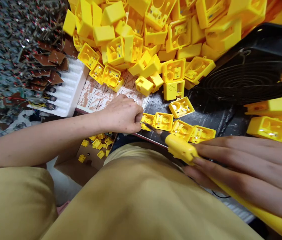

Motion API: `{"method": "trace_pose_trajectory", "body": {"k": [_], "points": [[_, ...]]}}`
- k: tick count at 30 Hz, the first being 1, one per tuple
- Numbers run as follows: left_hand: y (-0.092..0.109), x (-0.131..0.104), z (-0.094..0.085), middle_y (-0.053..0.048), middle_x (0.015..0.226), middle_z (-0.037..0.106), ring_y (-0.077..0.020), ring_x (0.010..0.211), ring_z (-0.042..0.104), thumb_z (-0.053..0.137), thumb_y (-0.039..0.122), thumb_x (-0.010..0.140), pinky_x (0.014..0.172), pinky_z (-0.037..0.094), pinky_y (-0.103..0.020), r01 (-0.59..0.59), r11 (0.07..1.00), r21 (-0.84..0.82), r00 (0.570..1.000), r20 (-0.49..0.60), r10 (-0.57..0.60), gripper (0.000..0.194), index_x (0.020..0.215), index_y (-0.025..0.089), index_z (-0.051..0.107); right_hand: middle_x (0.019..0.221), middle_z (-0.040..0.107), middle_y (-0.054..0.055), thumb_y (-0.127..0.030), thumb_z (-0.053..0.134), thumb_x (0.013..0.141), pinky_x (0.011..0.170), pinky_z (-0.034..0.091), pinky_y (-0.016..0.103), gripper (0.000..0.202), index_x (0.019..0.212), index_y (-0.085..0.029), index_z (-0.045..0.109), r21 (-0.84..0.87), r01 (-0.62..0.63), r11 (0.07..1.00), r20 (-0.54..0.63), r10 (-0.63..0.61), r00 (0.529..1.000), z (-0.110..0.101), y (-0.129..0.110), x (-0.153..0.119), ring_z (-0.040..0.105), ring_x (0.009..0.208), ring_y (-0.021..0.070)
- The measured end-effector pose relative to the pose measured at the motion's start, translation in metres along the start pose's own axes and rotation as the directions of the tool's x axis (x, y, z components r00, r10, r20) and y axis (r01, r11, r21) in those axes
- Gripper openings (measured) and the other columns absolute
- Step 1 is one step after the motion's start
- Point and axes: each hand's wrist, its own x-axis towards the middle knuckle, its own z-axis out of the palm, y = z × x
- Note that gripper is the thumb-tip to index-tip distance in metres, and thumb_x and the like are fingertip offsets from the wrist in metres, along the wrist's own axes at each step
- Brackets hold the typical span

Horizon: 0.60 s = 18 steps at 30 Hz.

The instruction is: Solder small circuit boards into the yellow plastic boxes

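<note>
Along the black tabletop (207, 115), my left hand (124, 115) curls inward beside the row's leftmost yellow case (149, 118), its hold hidden from me, while my right hand (253, 173) wraps the yellow tool (182, 148), whose tip (153, 129) I'd keep steady.

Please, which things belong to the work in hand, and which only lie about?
Belonging, it seems:
yellow tool in the right hand
open yellow cases beside the left hand

Apparently lying about:
black fan
white foam tray
heaped circuit boards
cardboard box
</note>
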Motion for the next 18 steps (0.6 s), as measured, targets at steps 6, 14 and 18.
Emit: {"method": "trace_pose_trajectory", "body": {"k": [6, 14, 18], "points": [[-0.001, -0.001, -0.002, 0.001, 0.068, 0.069, -0.0178, 0.072, 0.063, 0.060, 0.023, 0.071, 0.070, 0.039, -0.029, -0.012, 0.998, 0.067, 1.000, 0.000, 0.012, 0.010, 0.069, 0.019, 0.068, 0.082, 0.071, 0.001, -0.037, 0.074, 0.085, 0.067, 0.062, 0.032, 0.019, 0.099, -0.030, 0.064, 0.037, 0.119, 0.992, 0.052, -0.120, 0.991, -0.018, 0.023, 0.007, 0.070, 0.076, 0.0175], [0.005, -0.002, -0.007, -0.002, 0.070, 0.070, -0.0213, 0.077, 0.065, 0.059, 0.025, 0.074, 0.073, 0.042, -0.031, -0.009, 0.987, 0.159, 0.999, 0.036, 0.004, 0.013, 0.074, 0.020, 0.071, 0.083, 0.070, 0.002, -0.021, 0.079, 0.080, 0.070, 0.057, 0.027, 0.023, 0.096, -0.020, 0.062, 0.070, 0.155, 0.985, 0.045, -0.158, 0.986, -0.016, 0.017, 0.012, 0.068, 0.074, 0.0126], [0.003, -0.011, -0.006, -0.005, 0.070, 0.069, -0.0234, 0.080, 0.066, 0.056, 0.025, 0.080, 0.082, 0.045, -0.037, -0.041, 0.976, 0.215, 0.999, -0.019, 0.046, 0.017, 0.077, 0.019, 0.072, 0.086, 0.071, 0.003, -0.017, 0.077, 0.080, 0.072, 0.056, 0.027, 0.040, 0.117, -0.020, 0.062, 0.096, 0.094, 0.991, 0.027, -0.097, 0.995, -0.014, 0.016, 0.007, 0.068, 0.079, 0.0137]]}}
